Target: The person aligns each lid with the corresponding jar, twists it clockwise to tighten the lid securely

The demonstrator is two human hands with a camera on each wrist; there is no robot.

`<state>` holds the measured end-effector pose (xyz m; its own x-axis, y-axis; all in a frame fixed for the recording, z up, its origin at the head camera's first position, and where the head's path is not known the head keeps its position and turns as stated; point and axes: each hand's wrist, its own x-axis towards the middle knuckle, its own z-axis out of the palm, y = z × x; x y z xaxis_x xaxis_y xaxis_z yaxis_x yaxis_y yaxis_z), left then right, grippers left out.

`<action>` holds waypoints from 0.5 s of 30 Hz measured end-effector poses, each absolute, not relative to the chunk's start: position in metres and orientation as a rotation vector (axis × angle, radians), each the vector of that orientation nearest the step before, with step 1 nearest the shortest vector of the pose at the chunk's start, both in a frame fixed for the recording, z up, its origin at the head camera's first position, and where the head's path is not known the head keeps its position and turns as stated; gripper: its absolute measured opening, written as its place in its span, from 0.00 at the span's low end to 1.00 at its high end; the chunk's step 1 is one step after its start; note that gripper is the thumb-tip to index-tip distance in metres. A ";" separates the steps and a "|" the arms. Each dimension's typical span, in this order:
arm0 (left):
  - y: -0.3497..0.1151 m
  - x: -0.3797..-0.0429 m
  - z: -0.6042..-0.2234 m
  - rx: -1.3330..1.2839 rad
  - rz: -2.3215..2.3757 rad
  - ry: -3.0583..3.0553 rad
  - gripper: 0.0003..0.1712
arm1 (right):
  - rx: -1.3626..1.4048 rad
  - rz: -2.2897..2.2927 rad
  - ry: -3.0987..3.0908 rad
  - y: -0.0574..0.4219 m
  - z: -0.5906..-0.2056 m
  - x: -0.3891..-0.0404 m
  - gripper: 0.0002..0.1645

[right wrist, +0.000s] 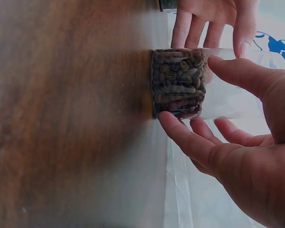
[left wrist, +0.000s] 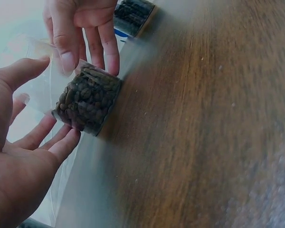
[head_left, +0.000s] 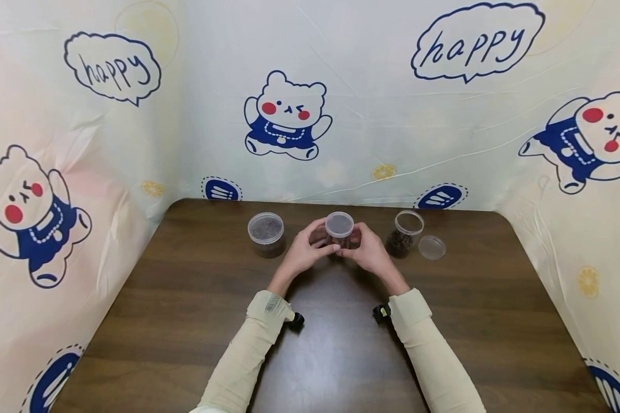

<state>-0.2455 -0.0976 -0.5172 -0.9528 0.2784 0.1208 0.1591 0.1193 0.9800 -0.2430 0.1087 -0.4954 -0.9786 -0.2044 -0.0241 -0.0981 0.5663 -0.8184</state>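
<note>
A clear plastic jar (head_left: 339, 225) with a translucent lid stands upright on the table between both hands. Brown coffee beans (right wrist: 180, 78) fill its lower part, while the upper part shows through as clear wall. From one side my left hand (head_left: 305, 248) grips the jar, thumb at the front and fingers round its side. My right hand (head_left: 368, 248) holds the opposite side in the same way, the two thumbs nearly meeting at the front. In the left wrist view the beans (left wrist: 88, 99) sit low, close over the wood, with fingertips touching the wall.
Left of the hands stands a wider lidded jar (head_left: 266, 234) with dark contents. To the right is an uncovered jar (head_left: 402, 241) partly filled with dark beans, a round clear lid (head_left: 432, 248) lying beside it. A printed cloth (head_left: 361, 137) hangs behind the brown table (head_left: 186, 321).
</note>
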 end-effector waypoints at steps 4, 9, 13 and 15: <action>-0.098 -0.245 -0.517 0.443 1.973 2.284 0.41 | -0.252 -1.379 2.671 0.109 -0.495 -0.243 0.37; -0.098 -0.246 -0.518 0.442 1.974 2.288 0.42 | -0.251 -1.381 2.664 0.109 -0.495 -0.244 0.37; -0.098 -0.246 -0.517 0.450 1.964 2.298 0.43 | -0.273 -1.377 2.666 0.111 -0.494 -0.243 0.37; -0.098 -0.245 -0.514 0.452 1.954 2.315 0.45 | -0.281 -1.376 2.663 0.112 -0.494 -0.243 0.38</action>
